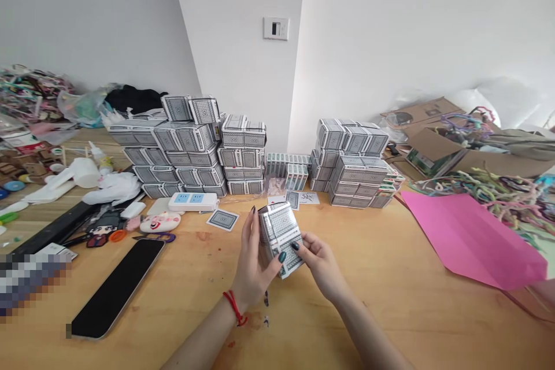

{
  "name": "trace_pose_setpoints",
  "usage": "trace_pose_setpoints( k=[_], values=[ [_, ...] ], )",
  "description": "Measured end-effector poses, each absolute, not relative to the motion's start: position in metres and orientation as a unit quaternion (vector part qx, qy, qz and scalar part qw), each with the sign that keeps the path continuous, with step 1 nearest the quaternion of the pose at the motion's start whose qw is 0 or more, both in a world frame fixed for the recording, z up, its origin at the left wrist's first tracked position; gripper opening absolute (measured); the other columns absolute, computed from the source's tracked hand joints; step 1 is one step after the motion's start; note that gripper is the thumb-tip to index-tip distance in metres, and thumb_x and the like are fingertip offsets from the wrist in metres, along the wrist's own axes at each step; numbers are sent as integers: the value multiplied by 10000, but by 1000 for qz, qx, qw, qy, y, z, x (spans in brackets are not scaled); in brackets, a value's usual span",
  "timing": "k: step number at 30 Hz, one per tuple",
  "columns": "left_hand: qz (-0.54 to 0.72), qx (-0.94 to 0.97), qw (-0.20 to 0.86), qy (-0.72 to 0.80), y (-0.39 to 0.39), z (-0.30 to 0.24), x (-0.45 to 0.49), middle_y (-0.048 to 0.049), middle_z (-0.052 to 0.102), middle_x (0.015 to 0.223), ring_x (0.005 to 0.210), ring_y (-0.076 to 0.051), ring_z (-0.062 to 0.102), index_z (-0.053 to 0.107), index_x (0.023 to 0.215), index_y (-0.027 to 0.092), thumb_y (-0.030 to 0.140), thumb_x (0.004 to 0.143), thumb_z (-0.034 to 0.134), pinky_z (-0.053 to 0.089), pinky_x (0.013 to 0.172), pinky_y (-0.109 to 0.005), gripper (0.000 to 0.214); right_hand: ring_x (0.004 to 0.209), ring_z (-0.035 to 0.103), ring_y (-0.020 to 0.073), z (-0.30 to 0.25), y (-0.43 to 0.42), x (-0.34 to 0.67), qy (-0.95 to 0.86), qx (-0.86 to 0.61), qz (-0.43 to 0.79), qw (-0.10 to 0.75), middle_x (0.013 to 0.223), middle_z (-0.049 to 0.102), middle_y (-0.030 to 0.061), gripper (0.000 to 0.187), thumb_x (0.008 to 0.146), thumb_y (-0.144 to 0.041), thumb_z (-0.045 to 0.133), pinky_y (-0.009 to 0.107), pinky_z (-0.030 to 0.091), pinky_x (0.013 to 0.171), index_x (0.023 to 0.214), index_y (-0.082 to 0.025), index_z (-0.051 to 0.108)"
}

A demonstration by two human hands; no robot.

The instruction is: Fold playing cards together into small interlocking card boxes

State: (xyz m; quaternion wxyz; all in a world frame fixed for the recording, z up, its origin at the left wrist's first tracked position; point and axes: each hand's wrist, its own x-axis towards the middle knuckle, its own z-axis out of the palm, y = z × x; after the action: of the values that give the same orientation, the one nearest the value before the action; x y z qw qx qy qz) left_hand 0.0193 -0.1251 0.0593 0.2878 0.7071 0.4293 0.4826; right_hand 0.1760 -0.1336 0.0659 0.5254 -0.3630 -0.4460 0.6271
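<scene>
Between my hands is a wrapped pack of playing card boxes (281, 224), grey-patterned and shiny, tilted above the wooden table (199, 312). My left hand (254, 269), with a red cord at the wrist, grips its left side, thumb on the lower front. My right hand (319, 260) pinches its lower right edge, thumb on the front face. Behind it lie a loose card (222, 219) face down and another card (292, 200). Similar packs stand in a tall left stack (191, 159) and a right stack (353, 162).
A phone (119, 289) lies at the left, near a white power strip (193, 202) and a black bar (56, 225). Pink paper (472, 240) covers the right side, before a cardboard box (437, 150) and tangled coloured cords (489, 191). Small card boxes (297, 175) sit between the stacks.
</scene>
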Motion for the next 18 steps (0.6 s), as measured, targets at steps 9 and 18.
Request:
trace_pose_setpoints(
  k=[9,18],
  values=[
    [448,715,297,447,-127,59,24,-74,-1,1442,1317,-269,-2,-55,1356,266,257,777,491,143,1048,-490,796,735,571,168,65,-130,178,-417,-366,623,551,861,663,45,336,728,-338,615,262,430,637,1023,-180,607],
    [456,703,326,437,-128,60,24,-55,-7,1443,1319,-256,-20,-38,1357,277,257,785,478,114,1054,-487,771,738,588,179,65,-130,178,-398,-361,637,553,891,671,45,369,697,-347,644,276,434,655,1032,-197,614]
  ],
)
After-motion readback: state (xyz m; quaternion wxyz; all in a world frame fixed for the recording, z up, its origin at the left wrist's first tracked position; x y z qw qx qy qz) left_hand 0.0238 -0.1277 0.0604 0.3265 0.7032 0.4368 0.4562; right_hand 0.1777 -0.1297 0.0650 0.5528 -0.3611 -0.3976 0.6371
